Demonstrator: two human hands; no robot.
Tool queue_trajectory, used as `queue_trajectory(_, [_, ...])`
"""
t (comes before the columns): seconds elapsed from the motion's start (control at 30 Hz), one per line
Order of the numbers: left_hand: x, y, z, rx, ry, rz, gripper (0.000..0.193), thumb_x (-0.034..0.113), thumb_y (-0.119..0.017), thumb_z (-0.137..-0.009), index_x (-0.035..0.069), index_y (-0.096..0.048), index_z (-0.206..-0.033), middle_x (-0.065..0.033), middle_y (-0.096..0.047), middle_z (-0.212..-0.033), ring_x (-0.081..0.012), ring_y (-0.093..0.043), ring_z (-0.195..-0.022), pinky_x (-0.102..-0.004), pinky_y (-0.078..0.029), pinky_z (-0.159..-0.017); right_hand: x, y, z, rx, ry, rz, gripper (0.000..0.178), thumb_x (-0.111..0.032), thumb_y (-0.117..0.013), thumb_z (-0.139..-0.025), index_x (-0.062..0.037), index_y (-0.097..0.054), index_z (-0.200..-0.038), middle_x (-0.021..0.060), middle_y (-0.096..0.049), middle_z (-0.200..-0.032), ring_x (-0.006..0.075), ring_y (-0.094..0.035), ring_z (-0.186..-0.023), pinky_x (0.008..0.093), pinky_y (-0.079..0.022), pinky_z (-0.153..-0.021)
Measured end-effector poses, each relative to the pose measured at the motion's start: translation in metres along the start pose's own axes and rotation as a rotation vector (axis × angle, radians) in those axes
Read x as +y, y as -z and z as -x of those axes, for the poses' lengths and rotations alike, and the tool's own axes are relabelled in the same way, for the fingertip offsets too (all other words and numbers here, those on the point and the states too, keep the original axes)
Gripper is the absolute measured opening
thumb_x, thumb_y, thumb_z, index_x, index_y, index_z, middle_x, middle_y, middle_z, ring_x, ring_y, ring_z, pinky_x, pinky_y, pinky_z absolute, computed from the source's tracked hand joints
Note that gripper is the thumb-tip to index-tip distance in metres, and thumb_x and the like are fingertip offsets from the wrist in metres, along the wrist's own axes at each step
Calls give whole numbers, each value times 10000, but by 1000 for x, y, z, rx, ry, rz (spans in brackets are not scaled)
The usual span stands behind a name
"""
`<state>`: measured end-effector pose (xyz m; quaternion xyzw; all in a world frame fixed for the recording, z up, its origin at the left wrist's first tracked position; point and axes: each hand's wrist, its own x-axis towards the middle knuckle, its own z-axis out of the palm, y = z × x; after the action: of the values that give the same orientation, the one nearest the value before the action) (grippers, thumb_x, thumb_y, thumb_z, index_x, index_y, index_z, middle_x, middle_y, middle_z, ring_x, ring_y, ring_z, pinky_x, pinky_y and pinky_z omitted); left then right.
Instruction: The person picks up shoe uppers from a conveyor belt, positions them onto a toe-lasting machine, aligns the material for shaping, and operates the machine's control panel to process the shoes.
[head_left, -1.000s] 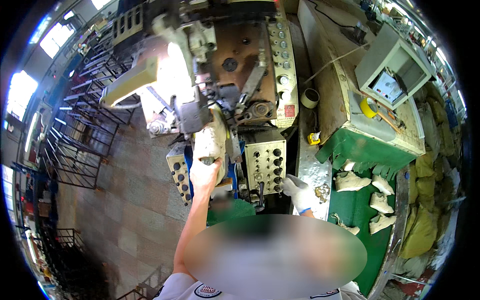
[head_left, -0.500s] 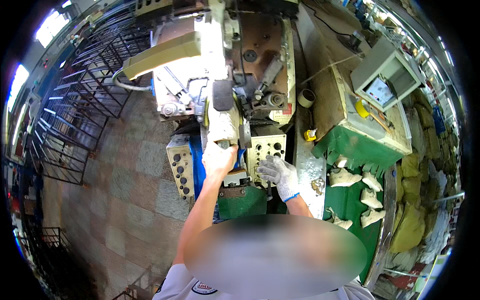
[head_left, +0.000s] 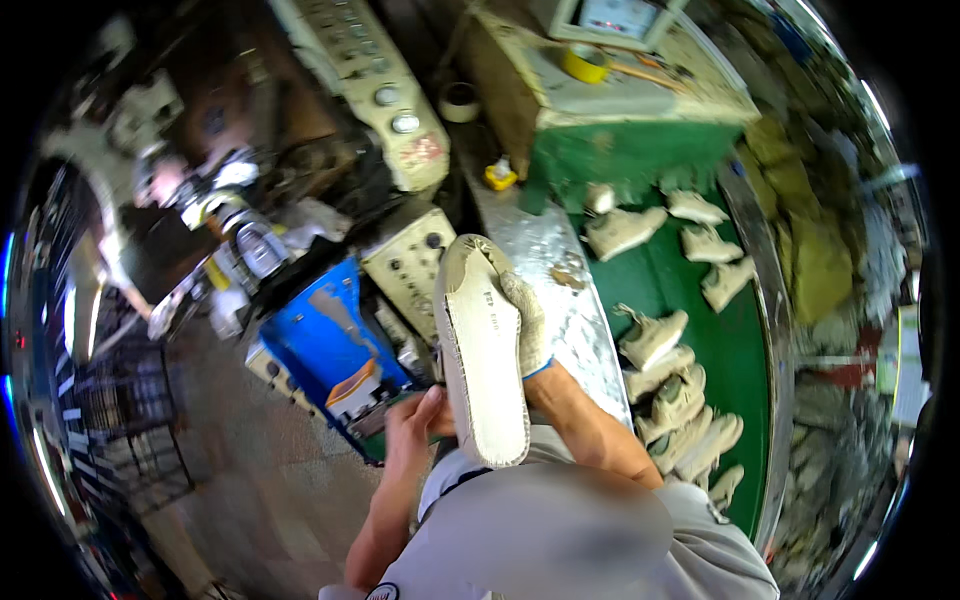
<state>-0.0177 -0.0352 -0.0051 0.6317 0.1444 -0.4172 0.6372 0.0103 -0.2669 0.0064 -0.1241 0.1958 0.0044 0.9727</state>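
Observation:
A beige shoe upper (head_left: pixel 485 365) is held upright in front of me, its pale sole side with a stitched edge facing me. My right hand (head_left: pixel 530 325), in a grey knitted glove with a blue cuff, is closed around its right side near the upper end. My bare left hand (head_left: pixel 410 422) is close by the shoe's lower left edge, thumb raised. Its fingers run partly behind the shoe, so whether they grip it is hidden. Left of the shoe, the machine's blue panel (head_left: pixel 318 320) and cream control box (head_left: pixel 408 258) show.
On the right, several beige shoes (head_left: pixel 660 335) lie on a green bench surface (head_left: pixel 735 400). A worn cabinet (head_left: pixel 500 60) carries a yellow tape roll (head_left: pixel 585 63). A yellow tape measure (head_left: pixel 500 176) lies on the metal ledge (head_left: pixel 535 240). Dark metal racks (head_left: pixel 130 400) stand at far left.
The view has swung right, so the machine now sits at upper left. My left hand has left the machine's front. My right hand, empty before, now grips the shoe upper.

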Motion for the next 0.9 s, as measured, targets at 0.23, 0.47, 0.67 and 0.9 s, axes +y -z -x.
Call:
queue_trajectory(0.23, [1,61,-30,720,-685,-771,317,169,-663,-973,-28,-648,-1222,-186,-697,-1148,-303,-689,-956,-396,-539,-844,-204,171,86,608,262,969,543,-333,-659,-969,1,-601,-1393,128,-668,-1312,234,-652,-1110,346,-493,-1000])
queue_trajectory(0.47, [44,64,-58,479,-659,-1345,307,342,-705,-855,38,-669,-881,-145,-688,-762,-344,-683,-702,-456,-531,-644,-300,370,151,901,-875,3009,601,-534,-539,-968,-66,-665,-1323,204,-646,-1355,359,-634,-1228,413,-496,-1027])
queue_trajectory(0.67, [25,76,-77,514,-540,-1436,248,223,-690,-805,64,-549,-677,-149,-604,-582,-353,-629,-537,-468,-509,-525,-204,109,-164,238,27,2398,473,-517,-589,-918,-78,-766,-921,229,-722,-882,416,-706,-877,518,-550,-808])
queue_trajectory(0.9, [75,49,-78,493,-309,-1442,239,274,-690,-869,65,-722,-980,-167,-732,-878,-370,-696,-755,-479,-564,-688,-166,-60,-535,-6,760,1543,423,-344,-732,-900,11,-714,-1128,249,-734,-1043,403,-710,-1000,432,-558,-849])
